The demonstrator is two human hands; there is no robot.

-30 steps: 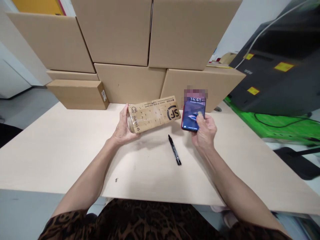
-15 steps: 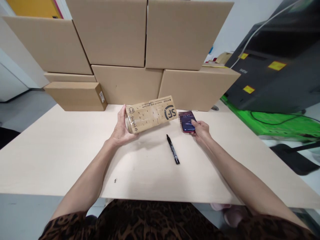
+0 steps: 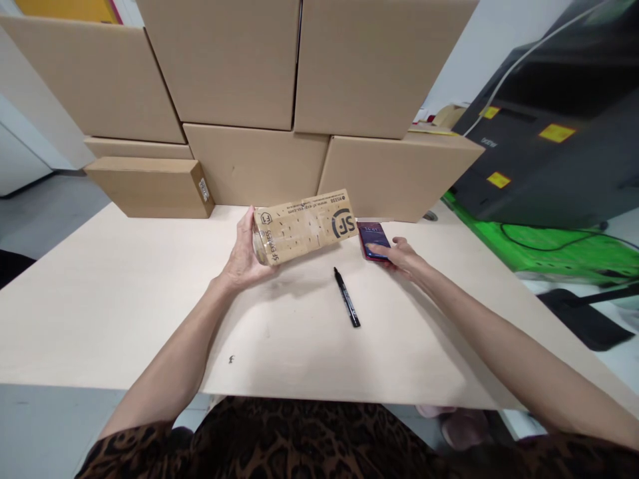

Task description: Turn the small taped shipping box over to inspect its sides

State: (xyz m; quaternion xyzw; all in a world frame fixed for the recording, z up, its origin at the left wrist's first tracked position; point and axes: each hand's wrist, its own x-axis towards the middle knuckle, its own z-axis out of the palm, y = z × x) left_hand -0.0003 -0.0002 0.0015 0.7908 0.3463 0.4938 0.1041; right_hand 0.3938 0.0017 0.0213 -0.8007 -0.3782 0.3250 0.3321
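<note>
1. Clasps a long, taped SF carton (image 3: 304, 227) in the left hand (image 3: 242, 256), with fingers and thumb curved round its left end.
2. Holds the SF carton askew over the middle of the table (image 3: 134, 299), closer to the far edge than to the near edge, with the right end angled slightly toward the far edge.
3. Bears on the upward printed face of the carton a large SF logo near the right end, SF EXPRESS lettering by the left end, and a web address along the far long side.
4. Pinches a phone (image 3: 372, 234) in the right hand (image 3: 402, 256), with the thumb laid over the screen, one finger apart at the right, and the rest mostly hidden beneath.
5. Has the phone just beside the carton's right end; cannot tell about contact between the two, nor between phone and table.
6. Has a black marker (image 3: 346, 297) lying on the table between the forearms, with the tapered end toward the far edge.
7. Shows a small dark mark (image 3: 231, 359) close to the near edge, left of the marker.
8. Has large cardboard boxes (image 3: 259, 166) stacked along the far edge, plus a narrow brown box (image 3: 144, 189) with a white label by the far left corner.
9. Shows, beyond the right edge, a dark machine (image 3: 529, 153) with yellow stickers, above a bright green surface (image 3: 524, 253).
10. Wears leopard-print clothing (image 3: 309, 439) at the near edge.
</note>
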